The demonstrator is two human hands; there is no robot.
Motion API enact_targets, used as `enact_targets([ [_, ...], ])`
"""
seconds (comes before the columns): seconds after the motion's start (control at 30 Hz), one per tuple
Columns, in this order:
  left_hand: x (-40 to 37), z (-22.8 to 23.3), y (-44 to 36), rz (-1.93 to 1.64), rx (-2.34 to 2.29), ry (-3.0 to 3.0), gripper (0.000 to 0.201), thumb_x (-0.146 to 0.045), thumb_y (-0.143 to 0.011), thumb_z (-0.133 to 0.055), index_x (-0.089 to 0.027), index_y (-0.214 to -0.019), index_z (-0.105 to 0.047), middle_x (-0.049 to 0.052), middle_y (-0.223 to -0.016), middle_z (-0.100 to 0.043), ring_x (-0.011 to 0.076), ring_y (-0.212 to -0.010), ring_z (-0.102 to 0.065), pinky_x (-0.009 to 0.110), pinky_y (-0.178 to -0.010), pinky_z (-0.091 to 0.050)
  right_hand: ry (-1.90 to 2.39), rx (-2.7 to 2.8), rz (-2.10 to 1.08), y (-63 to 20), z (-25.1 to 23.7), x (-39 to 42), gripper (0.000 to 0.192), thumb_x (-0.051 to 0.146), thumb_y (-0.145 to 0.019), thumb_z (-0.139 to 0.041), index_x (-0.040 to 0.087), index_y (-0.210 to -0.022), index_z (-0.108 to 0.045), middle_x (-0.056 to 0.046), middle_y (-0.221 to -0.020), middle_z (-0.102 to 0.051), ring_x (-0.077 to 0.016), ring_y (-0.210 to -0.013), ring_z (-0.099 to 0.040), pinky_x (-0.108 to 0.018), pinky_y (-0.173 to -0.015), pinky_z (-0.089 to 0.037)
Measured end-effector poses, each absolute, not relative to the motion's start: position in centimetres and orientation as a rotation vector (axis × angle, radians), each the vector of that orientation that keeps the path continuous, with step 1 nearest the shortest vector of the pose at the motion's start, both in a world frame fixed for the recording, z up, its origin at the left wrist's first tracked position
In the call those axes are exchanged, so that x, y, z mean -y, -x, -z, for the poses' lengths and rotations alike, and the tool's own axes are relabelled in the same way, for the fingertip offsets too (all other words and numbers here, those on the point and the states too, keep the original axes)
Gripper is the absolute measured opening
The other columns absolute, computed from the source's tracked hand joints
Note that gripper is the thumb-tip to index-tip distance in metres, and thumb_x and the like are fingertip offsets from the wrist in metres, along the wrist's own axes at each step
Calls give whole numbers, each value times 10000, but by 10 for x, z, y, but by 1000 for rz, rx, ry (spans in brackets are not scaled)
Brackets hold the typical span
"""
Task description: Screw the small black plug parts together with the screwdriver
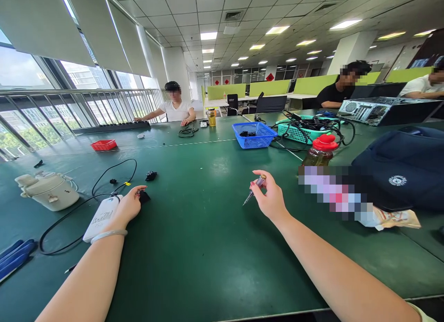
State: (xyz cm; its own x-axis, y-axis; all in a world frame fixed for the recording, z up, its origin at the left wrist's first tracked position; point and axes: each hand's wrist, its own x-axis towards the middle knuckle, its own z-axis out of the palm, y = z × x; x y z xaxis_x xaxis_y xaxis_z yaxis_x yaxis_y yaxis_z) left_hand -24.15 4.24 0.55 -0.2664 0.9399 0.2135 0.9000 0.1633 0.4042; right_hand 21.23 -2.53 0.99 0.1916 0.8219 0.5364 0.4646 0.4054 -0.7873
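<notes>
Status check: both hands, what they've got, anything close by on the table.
Right hand holds a small screwdriver, tip down-left. Left hand on a small black part, beside the white power adapter. Black cable loops behind.

The left hand (pixel 130 204) covers part of a small black part (pixel 144 196), so its shape cannot be told. The screwdriver (pixel 254 188) handle sits hidden inside the right hand (pixel 270 199). A pixelated patch (pixel 333 192) hides the lower half of the red-capped bottle (pixel 321 151). Blue tool handles (pixel 14 257) are cut off by the left edge. The contents of the blue basket (pixel 254 134) are too small to identify.
</notes>
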Motion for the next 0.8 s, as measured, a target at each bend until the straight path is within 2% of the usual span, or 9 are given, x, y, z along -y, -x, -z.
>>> enact_targets([
  [0.33,-43,-9,242,-668,-2343,-1855,444,-205,-881,-363,-250,-1229,-635,79,-1116,-705,249,-903,-671,358,-830,-526,1222,1455,-388,-213,-9,25,331,391,-880,-529,238,-1173,-538,-22,-824,-662,-210,-780,-670,-336,-685,-538],
  [0.53,-46,-8,244,-662,-2307,-1981,463,-160,-860,-353,-197,-1225,-635,123,-1230,-650,278,-1132,-603,399,-976,-477,1212,1459,-390,-212,-10,26,325,399,-880,-523,232,-1157,-541,-21,-808,-662,-210,-777,-674,-334,-684,-542],
  [0.8,-42,-12,238,-624,-2280,-2028,495,-128,-840,-329,-176,-1228,-631,131,-1236,-636,268,-1174,-578,404,-1029,-444,1232,1464,-369,-213,-8,25,348,407,-884,-525,227,-1181,-541,-26,-822,-673,-209,-772,-673,-304,-610,-508],
])
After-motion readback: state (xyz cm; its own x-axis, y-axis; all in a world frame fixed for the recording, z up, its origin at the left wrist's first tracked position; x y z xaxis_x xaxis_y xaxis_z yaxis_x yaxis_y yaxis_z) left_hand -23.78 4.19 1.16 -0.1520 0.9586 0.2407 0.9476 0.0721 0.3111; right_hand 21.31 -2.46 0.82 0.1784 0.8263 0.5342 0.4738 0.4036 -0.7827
